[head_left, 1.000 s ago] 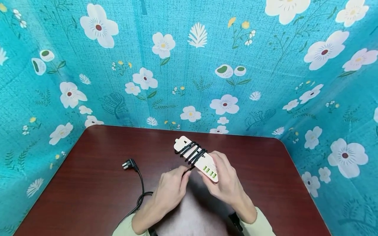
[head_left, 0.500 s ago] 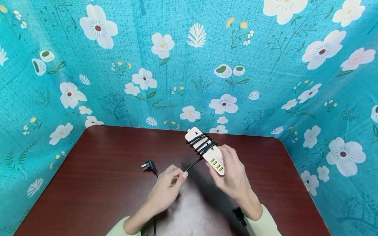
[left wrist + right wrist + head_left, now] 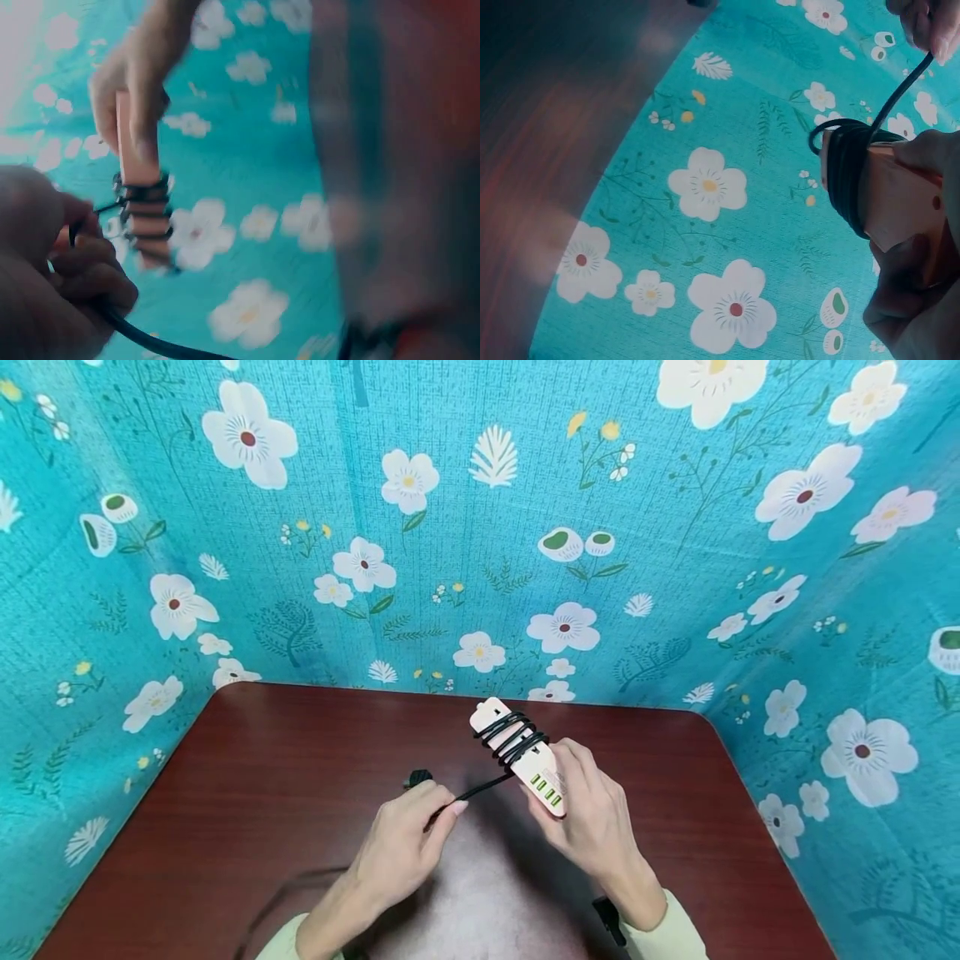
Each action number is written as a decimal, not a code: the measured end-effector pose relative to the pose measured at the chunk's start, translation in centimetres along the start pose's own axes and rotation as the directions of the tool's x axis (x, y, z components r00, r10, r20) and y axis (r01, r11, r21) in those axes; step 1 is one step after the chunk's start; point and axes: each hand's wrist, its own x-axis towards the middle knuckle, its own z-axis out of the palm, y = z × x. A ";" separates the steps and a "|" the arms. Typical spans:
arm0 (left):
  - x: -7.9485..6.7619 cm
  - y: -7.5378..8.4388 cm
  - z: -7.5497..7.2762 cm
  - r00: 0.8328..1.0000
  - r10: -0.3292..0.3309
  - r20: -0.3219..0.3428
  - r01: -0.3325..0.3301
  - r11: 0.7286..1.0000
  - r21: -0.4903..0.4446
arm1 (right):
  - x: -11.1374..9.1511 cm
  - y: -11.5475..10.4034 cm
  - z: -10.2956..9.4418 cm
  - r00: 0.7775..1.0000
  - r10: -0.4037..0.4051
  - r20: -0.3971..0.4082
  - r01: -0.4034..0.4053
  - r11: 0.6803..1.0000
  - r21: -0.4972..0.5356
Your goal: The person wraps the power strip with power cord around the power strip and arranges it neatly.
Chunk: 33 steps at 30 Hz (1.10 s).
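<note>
My right hand [image 3: 596, 810] grips the lower end of a white power strip [image 3: 546, 767] with a row of green USB ports, tilted above the table. Several turns of its black cord [image 3: 513, 737] wrap round the strip's upper half. From the wraps the cord runs taut to my left hand [image 3: 401, 839], which pinches it between thumb and fingers. The black plug [image 3: 418, 777] shows just beyond the left hand's knuckles. In the left wrist view, the cord's free length [image 3: 161, 346] trails out below the left fist. The right wrist view shows the strip's underside [image 3: 900, 199] in the right hand.
A dark red-brown table [image 3: 247, 793] lies beneath both hands. Blue flowered cloth [image 3: 480, 527] hangs behind the table and along both sides. A black strap [image 3: 609, 920] sits at the right wrist.
The left hand has drawn left and down, stretching the cord from the strip. The plug has swung right toward that hand. The strip and right hand have shifted slightly right.
</note>
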 end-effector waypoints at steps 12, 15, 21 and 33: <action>2.2 0.1 -2.5 0.789 0.604 0.110 -0.555 0.626 0.547 | 0.0 -1.9 -0.6 0.991 0.042 0.124 -0.044 0.999 0.017; 2.5 0.2 -2.8 0.776 0.616 0.139 -0.573 0.595 0.563 | 0.1 -2.1 -0.5 0.989 0.039 0.144 -0.041 0.999 0.011; 2.9 0.2 -3.4 0.760 0.603 0.242 -0.611 0.537 0.582 | 0.0 -2.2 -0.3 0.984 0.010 0.177 -0.011 1.000 0.004; 4.8 -0.6 -4.1 0.762 0.580 0.286 -0.647 0.670 0.364 | 0.5 -3.3 -0.8 0.905 -0.024 0.425 -0.021 0.995 0.099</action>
